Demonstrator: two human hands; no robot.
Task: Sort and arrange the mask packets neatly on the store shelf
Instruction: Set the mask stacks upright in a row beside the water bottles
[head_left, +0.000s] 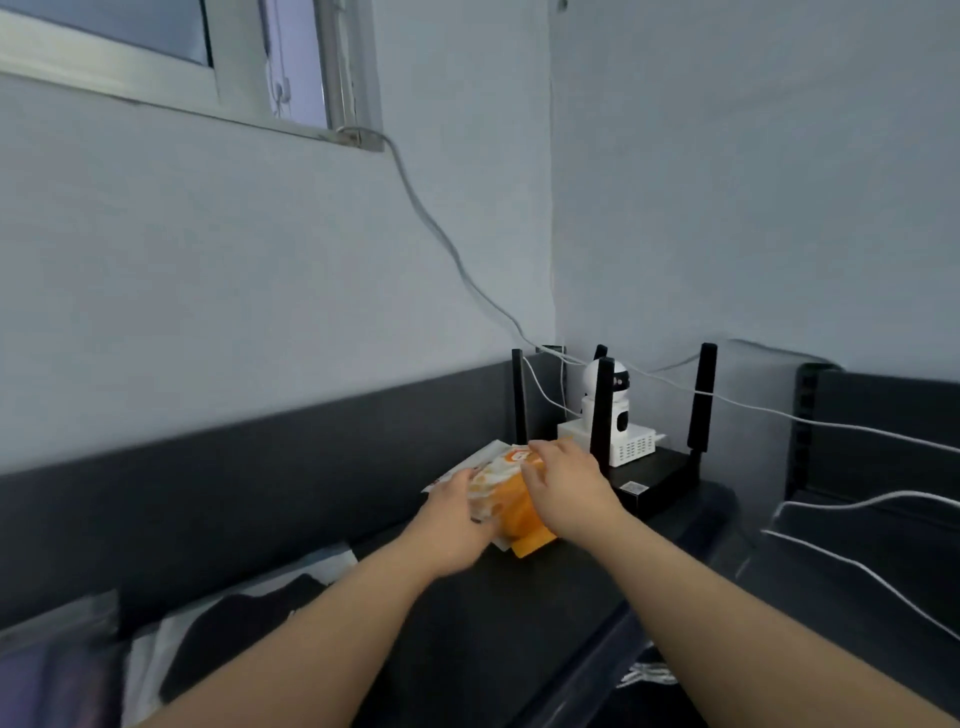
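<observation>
A dark shelf runs into a corner of pale walls. The orange mask packets lie stacked near its back edge. They look light, soft and slippery, best squeezed from both sides. The left hand grips the stack's left side. The right hand presses on top, fingers spread. A router and small camera crowd the right.
</observation>
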